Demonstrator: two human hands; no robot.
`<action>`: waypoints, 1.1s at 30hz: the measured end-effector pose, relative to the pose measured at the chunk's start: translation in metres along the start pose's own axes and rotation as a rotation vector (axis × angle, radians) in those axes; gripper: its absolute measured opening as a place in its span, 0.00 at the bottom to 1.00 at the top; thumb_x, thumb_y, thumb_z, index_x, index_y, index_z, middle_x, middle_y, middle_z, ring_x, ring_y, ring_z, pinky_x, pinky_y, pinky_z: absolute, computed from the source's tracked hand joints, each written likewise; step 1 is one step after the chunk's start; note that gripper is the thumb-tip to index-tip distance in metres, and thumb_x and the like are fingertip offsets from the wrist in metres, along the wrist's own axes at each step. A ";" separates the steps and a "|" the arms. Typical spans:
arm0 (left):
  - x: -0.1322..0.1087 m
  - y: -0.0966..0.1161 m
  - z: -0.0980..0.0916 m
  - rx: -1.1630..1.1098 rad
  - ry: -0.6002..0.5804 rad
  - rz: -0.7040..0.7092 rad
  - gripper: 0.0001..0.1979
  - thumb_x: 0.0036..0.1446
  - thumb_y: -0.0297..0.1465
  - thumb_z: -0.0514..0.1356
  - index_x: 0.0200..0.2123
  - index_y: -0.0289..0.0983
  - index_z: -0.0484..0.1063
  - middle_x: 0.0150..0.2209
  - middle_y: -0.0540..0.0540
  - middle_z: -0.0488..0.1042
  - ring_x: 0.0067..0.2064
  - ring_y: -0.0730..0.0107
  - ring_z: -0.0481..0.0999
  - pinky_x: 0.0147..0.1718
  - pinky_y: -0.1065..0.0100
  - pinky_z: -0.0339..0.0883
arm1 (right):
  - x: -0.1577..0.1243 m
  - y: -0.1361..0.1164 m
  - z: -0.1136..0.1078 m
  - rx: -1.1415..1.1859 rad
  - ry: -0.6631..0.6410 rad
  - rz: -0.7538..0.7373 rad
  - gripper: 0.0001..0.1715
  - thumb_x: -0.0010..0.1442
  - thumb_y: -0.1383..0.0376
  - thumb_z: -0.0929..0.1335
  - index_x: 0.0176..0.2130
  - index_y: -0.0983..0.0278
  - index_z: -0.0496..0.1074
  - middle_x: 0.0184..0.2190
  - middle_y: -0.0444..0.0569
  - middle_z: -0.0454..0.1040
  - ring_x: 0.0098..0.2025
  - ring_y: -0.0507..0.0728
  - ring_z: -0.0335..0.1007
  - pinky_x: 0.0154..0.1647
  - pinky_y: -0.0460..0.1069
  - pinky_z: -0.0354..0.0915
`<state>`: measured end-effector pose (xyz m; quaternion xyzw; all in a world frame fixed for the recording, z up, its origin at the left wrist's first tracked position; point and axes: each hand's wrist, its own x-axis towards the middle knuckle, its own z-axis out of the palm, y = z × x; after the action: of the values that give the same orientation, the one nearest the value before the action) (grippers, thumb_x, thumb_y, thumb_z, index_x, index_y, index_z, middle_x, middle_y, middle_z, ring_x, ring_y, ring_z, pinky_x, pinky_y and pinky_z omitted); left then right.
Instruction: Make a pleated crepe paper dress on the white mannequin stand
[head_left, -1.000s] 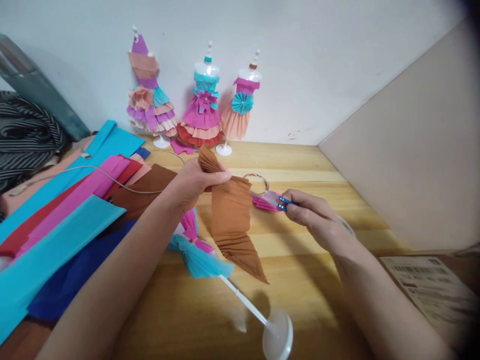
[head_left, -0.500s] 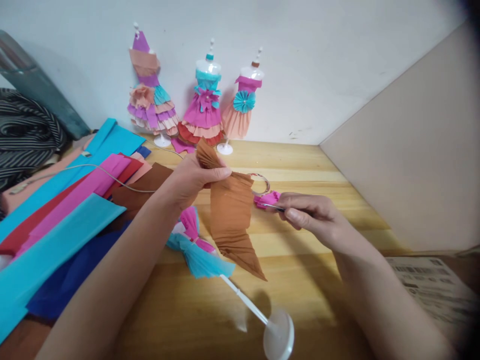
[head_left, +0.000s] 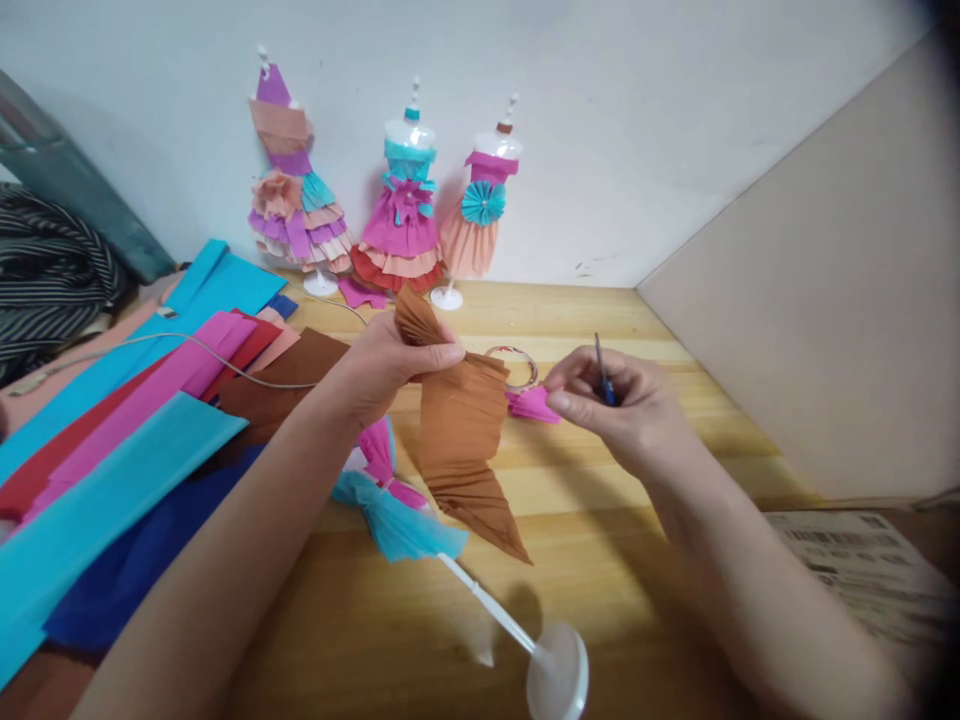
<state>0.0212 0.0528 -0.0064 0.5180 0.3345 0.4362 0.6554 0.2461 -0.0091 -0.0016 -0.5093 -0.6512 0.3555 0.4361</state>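
Fingers, left hand (head_left: 386,365): clamped on the pleated upper edge of the brown crepe paper (head_left: 461,420), thumb on top.
Fingers, right hand (head_left: 622,405): thumb and forefinger nearly together; whether the tips pinch anything, I cannot tell. Blue-handled snips (head_left: 607,388) sit gripped among the fingers, blade up.
Brown paper: held up over the table (head_left: 600,610), between the hands, its pointed lower end hanging free.
Pleating: apparently well along; tight folds run across the top, and no tie shows around them.
Fastening: seemingly still to do; the paper is not seen fixed to any dress form.
Lying form (head_left: 487,605): tipped over near the paper, already wearing pink and pale blue.
Upright forms (head_left: 401,215): three, dressed, by the wall; these look finished.
Pink piece (head_left: 534,404): pleated, on the table near the right fingertips.
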 end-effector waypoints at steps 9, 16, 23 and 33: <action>-0.002 -0.001 0.006 0.160 -0.056 0.021 0.07 0.41 0.28 0.68 0.24 0.34 0.73 0.24 0.52 0.72 0.29 0.74 0.69 0.31 0.70 0.63 | 0.010 -0.007 0.028 -0.195 0.131 -0.330 0.03 0.53 0.68 0.71 0.32 0.63 0.77 0.23 0.43 0.68 0.25 0.51 0.63 0.27 0.48 0.60; -0.005 0.004 0.011 0.172 -0.122 -0.019 0.06 0.41 0.28 0.67 0.23 0.33 0.74 0.23 0.51 0.73 0.29 0.74 0.71 0.32 0.70 0.64 | 0.009 -0.007 0.033 -0.285 0.008 -0.363 0.03 0.56 0.66 0.70 0.32 0.62 0.76 0.22 0.44 0.65 0.26 0.53 0.62 0.28 0.49 0.59; -0.006 0.003 0.013 0.189 -0.166 -0.080 0.05 0.39 0.27 0.67 0.23 0.34 0.74 0.23 0.52 0.74 0.28 0.74 0.72 0.31 0.72 0.65 | 0.009 -0.009 0.039 -0.301 -0.015 -0.318 0.13 0.56 0.65 0.69 0.21 0.63 0.69 0.18 0.43 0.62 0.22 0.51 0.58 0.27 0.49 0.57; -0.001 -0.012 0.008 0.114 -0.231 -0.149 0.07 0.42 0.28 0.67 0.27 0.33 0.75 0.27 0.49 0.76 0.32 0.72 0.73 0.35 0.70 0.66 | 0.013 -0.004 0.042 -0.283 -0.052 -0.274 0.16 0.54 0.65 0.66 0.19 0.62 0.58 0.18 0.40 0.55 0.22 0.49 0.52 0.26 0.48 0.52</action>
<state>0.0306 0.0481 -0.0167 0.5746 0.3188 0.3042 0.6897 0.2043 0.0017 -0.0108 -0.4627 -0.7689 0.2107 0.3877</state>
